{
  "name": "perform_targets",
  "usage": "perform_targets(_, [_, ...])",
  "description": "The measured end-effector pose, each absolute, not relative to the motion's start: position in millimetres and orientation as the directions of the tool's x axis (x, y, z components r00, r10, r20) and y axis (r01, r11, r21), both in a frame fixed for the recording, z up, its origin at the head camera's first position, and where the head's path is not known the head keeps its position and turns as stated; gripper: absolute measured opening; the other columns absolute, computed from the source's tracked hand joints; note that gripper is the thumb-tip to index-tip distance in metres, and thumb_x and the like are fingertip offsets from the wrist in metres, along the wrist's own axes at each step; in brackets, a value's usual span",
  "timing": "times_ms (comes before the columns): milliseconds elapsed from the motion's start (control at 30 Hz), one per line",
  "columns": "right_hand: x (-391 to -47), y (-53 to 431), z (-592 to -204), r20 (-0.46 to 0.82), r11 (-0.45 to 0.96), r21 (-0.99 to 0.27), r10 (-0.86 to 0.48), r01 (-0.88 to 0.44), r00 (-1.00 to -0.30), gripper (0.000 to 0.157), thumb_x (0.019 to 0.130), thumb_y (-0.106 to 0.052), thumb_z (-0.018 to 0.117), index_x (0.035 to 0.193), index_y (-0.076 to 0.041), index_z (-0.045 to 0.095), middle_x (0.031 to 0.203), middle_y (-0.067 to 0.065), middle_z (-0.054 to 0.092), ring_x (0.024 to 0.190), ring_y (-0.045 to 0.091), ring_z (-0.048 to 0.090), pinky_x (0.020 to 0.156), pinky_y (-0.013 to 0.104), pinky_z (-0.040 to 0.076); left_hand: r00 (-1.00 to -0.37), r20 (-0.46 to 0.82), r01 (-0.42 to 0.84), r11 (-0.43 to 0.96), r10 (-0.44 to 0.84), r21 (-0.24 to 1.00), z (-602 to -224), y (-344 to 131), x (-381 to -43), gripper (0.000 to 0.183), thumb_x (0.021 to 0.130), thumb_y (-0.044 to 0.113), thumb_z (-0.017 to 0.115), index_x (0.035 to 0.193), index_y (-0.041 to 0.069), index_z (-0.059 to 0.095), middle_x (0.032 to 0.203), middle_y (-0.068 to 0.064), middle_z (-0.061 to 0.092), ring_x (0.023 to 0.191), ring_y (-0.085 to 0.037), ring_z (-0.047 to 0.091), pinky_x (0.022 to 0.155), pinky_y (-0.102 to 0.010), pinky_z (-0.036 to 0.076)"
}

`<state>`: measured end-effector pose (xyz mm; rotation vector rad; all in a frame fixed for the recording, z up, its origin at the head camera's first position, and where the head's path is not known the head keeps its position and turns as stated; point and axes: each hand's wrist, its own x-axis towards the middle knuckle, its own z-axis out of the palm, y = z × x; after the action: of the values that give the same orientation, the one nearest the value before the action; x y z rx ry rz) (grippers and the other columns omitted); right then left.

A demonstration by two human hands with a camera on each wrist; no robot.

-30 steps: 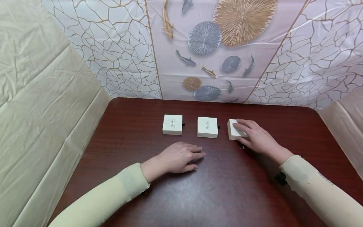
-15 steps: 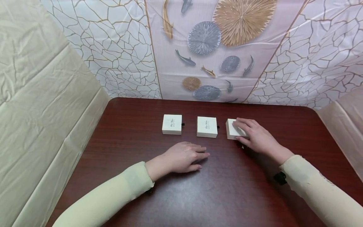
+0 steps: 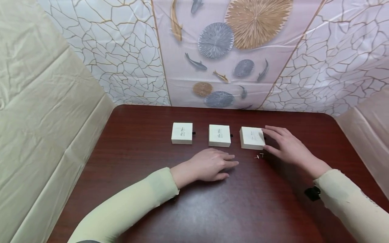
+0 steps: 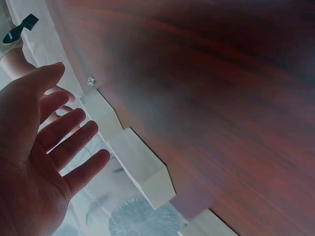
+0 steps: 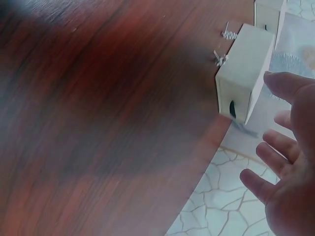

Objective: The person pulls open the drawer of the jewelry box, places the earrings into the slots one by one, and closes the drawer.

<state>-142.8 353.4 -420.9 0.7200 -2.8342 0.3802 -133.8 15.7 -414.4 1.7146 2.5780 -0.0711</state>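
My right hand [image 3: 290, 148] is beside the right-hand white box [image 3: 252, 138], fingers loosely bent at its right edge; whether a fingertip touches cannot be told. The right wrist view shows the fingers apart, with the thumb near the top of that box [image 5: 246, 61] and a black pull tab [image 5: 233, 108] on its end. Just in front of the box lie two small sparkly earrings [image 3: 257, 156] with thin posts, seen closer as studs [image 5: 220, 60]. My left hand [image 3: 211, 165], palm down with fingers spread, holds nothing and is in front of the middle white box [image 3: 219, 135].
Another white box [image 3: 182, 133] stands to the left in the same row. All three have printed lids and black tabs on the right. The dark red wooden table [image 3: 194, 212] ends at a patterned cloth [image 3: 133, 60] behind.
My right hand has drawn back to the right off the right-hand box, uncovering its lid and the earrings. My left hand has slid right. The view has shifted slightly.
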Motion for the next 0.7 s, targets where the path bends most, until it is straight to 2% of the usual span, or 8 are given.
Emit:
perform_targets(233, [-141.8, 361.4, -420.7, 0.244, 0.856, -0.216, -0.418, -0.469, -0.875, 0.059, 0.089, -0.013, 0.086, 0.141, 0.002, 0.063, 0.146, 0.027, 0.058, 0.132, 0.051, 0.052, 0.101, 0.069, 0.045, -0.371, -0.025, 0.929, 0.37, 0.928, -0.035, -412.1, 40.5, -141.2, 0.056, 0.109, 0.044, 0.059, 0.161, 0.026, 0.052, 0.164, 0.001, 0.051, 0.148, -0.016, 0.051, 0.122, -0.034, 0.04])
perform_targets(433, [-140.9, 366.2, -419.9, 0.224, 0.867, -0.228, -0.397, -0.444, -0.89, 0.055, 0.091, -0.014, 0.084, 0.141, 0.001, 0.065, 0.146, 0.026, 0.058, 0.133, 0.05, 0.052, 0.103, 0.069, 0.044, -0.39, 0.016, 0.919, 0.39, 0.921, -0.056, -415.2, 60.1, -148.7, 0.057, 0.109, 0.044, 0.059, 0.162, 0.026, 0.05, 0.165, 0.0, 0.049, 0.151, -0.016, 0.047, 0.123, -0.036, 0.04])
perform_targets(700, [-142.7, 370.0, -420.5, 0.213, 0.874, -0.231, -0.384, -0.428, -0.899, 0.049, 0.092, -0.015, 0.084, 0.136, 0.001, 0.068, 0.146, 0.027, 0.058, 0.132, 0.051, 0.052, 0.103, 0.07, 0.044, -0.422, -0.002, 0.902, 0.419, 0.907, -0.1, -418.6, 86.1, -158.5, 0.058, 0.109, 0.046, 0.057, 0.164, 0.027, 0.047, 0.169, 0.001, 0.044, 0.155, -0.019, 0.042, 0.125, -0.04, 0.038])
